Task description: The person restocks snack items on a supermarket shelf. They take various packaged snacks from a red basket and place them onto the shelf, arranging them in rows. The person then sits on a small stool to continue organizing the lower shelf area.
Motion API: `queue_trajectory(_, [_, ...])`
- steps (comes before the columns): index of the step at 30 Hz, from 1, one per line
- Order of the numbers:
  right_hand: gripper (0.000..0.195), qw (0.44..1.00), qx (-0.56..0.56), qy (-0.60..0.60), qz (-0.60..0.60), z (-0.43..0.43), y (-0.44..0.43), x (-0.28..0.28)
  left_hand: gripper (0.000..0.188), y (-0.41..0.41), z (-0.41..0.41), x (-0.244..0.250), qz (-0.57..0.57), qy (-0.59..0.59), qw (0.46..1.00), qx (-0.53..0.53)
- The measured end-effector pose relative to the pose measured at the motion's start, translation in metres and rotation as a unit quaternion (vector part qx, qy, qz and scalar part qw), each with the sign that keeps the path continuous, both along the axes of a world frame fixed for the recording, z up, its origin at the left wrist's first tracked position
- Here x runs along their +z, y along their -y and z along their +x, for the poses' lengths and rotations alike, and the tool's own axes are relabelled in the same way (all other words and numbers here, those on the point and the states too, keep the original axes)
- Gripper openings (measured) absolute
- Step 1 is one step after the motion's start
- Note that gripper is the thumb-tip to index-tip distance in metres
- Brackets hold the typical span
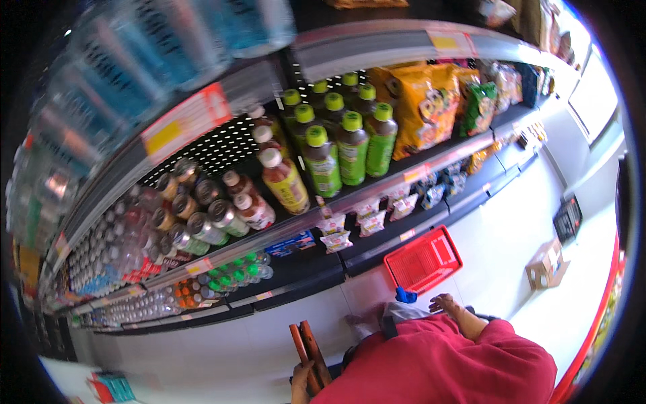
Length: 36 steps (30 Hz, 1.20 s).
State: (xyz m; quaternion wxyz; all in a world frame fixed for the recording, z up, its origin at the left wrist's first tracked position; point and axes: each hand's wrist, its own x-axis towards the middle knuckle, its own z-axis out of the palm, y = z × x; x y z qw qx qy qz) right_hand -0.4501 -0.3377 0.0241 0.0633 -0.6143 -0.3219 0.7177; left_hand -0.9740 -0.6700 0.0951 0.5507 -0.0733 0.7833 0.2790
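Note:
My left hand [303,376] is closed around a reddish-brown object [308,348] made of two long, narrow parts side by side; its exact kind is unclear. My right hand [444,303] hangs with nothing in it, fingers apart, beside my red shirt [444,353]. Just past that hand, a red plastic shopping basket [421,260] rests on the pale floor by the shelf. A small blue thing [405,294] shows at the basket's near edge, too small to identify.
Shelving ahead holds green-capped bottles [328,161], a yellow-labelled bottle [285,184], drink cans [202,227], orange snack bags [426,106] and small snack packs [371,222]. Large blue-filled bottles [166,45] stand overhead at left. A cardboard box [545,265] and a black crate [568,219] sit at right.

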Motion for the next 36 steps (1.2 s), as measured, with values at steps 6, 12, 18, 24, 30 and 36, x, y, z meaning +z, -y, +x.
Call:
queue_trajectory(6, [0.028,0.999,-0.049,0.004,0.015,0.038,0.038,-0.052,0.047,-0.043,-0.02,0.025,0.145,0.039,0.989,0.015])
queue_trajectory(12, [0.028,0.993,-0.099,0.058,-0.017,-0.002,0.036,-0.032,0.043,-0.121,-0.028,0.085,0.086,-0.028,0.988,-0.125])
queue_trajectory(18, [0.032,0.979,-0.186,0.049,-0.068,-0.013,0.015,0.001,0.043,-0.181,-0.038,0.098,0.021,-0.102,0.976,-0.19])
queue_trajectory(24, [0.031,0.954,-0.284,0.078,-0.05,0.007,0.046,0.01,0.049,-0.228,-0.047,0.074,0.082,-0.163,0.936,-0.303])
queue_trajectory(30, [0.028,0.913,-0.378,0.14,-0.056,-0.012,0.126,0.02,0.046,-0.278,-0.045,0.082,0.189,-0.15,0.866,-0.438])
queue_trajectory(36, [0.024,0.881,-0.428,0.186,-0.078,-0.078,0.22,0.01,0.034,-0.309,-0.058,0.062,0.174,-0.166,0.772,-0.588])
